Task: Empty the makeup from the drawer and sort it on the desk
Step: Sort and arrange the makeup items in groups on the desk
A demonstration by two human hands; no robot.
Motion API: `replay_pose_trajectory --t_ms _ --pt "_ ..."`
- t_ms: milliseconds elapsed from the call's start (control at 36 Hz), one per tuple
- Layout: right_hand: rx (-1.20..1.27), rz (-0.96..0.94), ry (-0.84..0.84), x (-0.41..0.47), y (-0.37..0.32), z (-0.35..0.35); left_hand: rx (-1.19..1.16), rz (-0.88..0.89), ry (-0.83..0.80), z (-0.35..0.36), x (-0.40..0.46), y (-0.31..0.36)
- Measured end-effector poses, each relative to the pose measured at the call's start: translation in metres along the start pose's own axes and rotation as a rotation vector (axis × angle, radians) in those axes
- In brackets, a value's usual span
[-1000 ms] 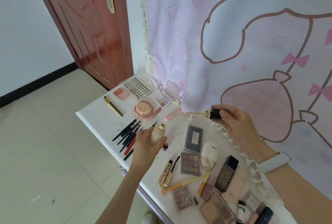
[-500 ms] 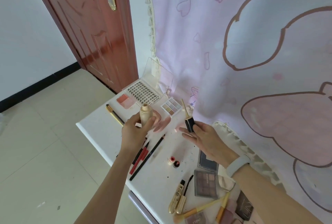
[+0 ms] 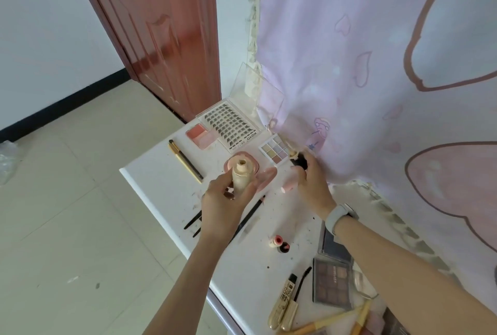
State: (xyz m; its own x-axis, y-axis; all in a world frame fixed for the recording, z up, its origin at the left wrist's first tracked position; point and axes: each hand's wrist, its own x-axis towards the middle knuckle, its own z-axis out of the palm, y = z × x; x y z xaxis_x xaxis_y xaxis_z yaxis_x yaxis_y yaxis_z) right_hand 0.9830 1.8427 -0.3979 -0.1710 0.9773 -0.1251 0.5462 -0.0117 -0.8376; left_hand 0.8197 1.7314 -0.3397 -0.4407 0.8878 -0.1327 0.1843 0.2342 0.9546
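Makeup spread over white worktop (image 3: 161, 195), no drawer in view. Nearest edge: gold mascara tube (image 3: 282, 305) with its wand (image 3: 302, 282) lying just beside it, brown eyeshadow palette (image 3: 333, 283) to their right, dark compact (image 3: 333, 247) behind that, partly under right forearm. Yellow-handled brushes (image 3: 330, 320) at bottom edge, partly cut off. Two small red-and-white caps or pots (image 3: 279, 243) mid-worktop, touching each other; can't tell what they are.

Left hand (image 3: 223, 205) grips beige foundation bottle (image 3: 242, 178) upright, held above the worktop, neck open, fingers (image 3: 215, 187) curled round its lower body. Black pencils (image 3: 242, 223) lie under that hand, mostly hidden. Right hand (image 3: 312, 187) pinches black cap (image 3: 300, 161) with a beige-smeared applicator, fingers closed on it, near the curtain hem. White wristband (image 3: 337, 217) on right wrist. Pink tube (image 3: 289, 185) lies below right hand.

Further back: round pink compact (image 3: 228, 165) behind bottle, pastel eyeshadow palette (image 3: 274, 149) beside the cap, gold pen (image 3: 185, 161) at left. Far corner: pink blush (image 3: 200, 135) touching lash tray (image 3: 231, 127), clear lid up. Pink cartoon curtain (image 3: 376, 66) on right, red door (image 3: 161, 25) behind.
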Motion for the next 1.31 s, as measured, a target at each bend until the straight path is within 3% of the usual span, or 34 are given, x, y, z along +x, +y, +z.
replay_pose_trajectory --t_ms 306,528,667,1000,1306 --pt "-0.103 -0.054 -0.113 -0.032 0.033 -0.020 0.042 0.052 -0.023 0.012 -0.008 0.001" --pt "-0.228 -0.122 0.057 -0.002 0.033 -0.015 0.053 0.054 -0.055 0.029 -0.014 0.000" --pt "-0.297 -0.209 0.069 0.010 0.042 -0.018 0.026 0.073 -0.056 0.037 -0.019 0.006" --pt "-0.349 -0.147 0.045 0.024 0.052 -0.038 0.084 -0.021 -0.159 0.095 -0.011 0.009" --pt "-0.232 -0.047 -0.015 -0.003 0.056 -0.048 0.162 -0.130 -0.125 0.124 -0.002 -0.001"
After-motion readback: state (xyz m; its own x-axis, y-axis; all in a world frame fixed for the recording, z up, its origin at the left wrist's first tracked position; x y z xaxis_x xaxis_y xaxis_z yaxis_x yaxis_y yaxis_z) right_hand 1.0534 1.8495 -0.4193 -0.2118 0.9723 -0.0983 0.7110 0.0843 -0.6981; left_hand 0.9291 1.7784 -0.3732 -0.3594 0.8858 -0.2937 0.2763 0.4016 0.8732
